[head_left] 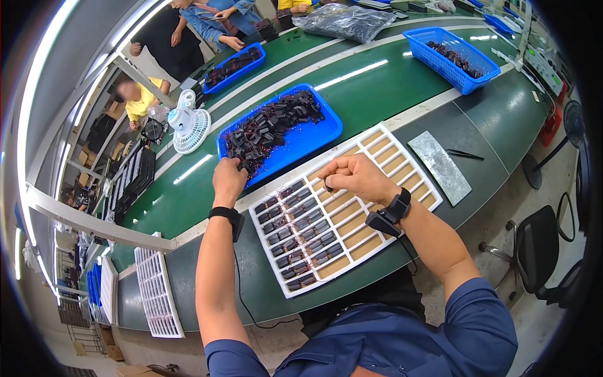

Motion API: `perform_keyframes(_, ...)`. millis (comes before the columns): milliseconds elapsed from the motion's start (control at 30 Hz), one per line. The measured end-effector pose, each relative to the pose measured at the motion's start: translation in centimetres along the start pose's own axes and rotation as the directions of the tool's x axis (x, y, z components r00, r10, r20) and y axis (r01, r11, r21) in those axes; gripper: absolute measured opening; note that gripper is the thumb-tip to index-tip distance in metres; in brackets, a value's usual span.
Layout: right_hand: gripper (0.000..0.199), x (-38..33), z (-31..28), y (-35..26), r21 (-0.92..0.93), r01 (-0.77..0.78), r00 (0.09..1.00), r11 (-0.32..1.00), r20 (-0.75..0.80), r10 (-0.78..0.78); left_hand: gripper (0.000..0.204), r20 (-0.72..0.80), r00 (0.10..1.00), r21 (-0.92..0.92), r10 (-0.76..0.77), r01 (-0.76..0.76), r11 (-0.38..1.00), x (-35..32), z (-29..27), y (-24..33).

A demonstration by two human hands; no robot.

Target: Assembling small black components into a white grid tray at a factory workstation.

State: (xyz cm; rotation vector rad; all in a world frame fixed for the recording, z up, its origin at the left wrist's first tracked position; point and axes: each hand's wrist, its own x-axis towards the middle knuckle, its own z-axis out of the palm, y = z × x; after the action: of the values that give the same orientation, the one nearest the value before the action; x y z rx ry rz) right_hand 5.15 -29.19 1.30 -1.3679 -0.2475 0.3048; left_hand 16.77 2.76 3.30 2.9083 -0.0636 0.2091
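My left hand (230, 181) reaches the near left corner of a blue tray (333, 129) heaped with small black wired components (276, 125). Its fingers are bent together at the pile's edge, and what they grip is hidden. Over the middle of a white compartment tray (339, 245), my right hand (358, 178) pinches a small black component (328, 187) between thumb and fingers. The white tray's left columns hold rows of black components (301, 217) with thin reddish wires. Its right columns show bare tan bottoms (366, 247).
Right of the white tray lie a grey metal plate (440, 168) and black tweezers (465, 154). A blue basket (452, 60) of parts stands at the far right. A white fan (188, 125) is left of the blue tray. Another white tray (157, 292) sits lower left. Co-workers stand across.
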Motion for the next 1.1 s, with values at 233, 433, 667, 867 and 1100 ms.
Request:
perform_keyframes(233, 0.022, -0.1, 0.4, -0.2, -0.005, -0.003, 1.000, 1.000, -0.001, 0.003, 0.024, -0.226, 0.974, -0.202, 0.014, -0.060, 0.978, 0.3, 0.3, -2.8)
perform_keyframes(433, 0.020, 0.2, 0.2, 0.4, -0.011, 0.017, 0.998, 1.000, -0.065, -0.018, 0.037, -0.136, 0.958, -0.794, -0.253, 0.048, 0.606, -1.0, -0.1, -4.0)
perform_keyframes(667, 0.022, -0.1, -0.1, -0.2, -0.007, -0.010, 0.997, 1.000, -0.071, 0.010, 0.046, -0.068, 0.982, -0.997, -0.176, -0.063, 0.037, -7.7, -1.2, 0.1)
perform_keyframes(867, 0.016, 0.5, 0.9, -0.1, 0.075, 0.034, 0.997, 0.997, -0.078, -0.029, 0.035, 0.025, 0.988, -0.939, -0.153, -0.029, -0.342, -10.2, -1.7, 0.6)
perform_keyframes(1100, 0.012, 0.3, 3.8, -2.5, 0.381, 0.021, 1.000, 0.924, -0.009, -0.019, 0.033, -0.059, 0.992, -0.907, -0.115, -0.102, -0.408, -12.7, -3.1, 2.4)
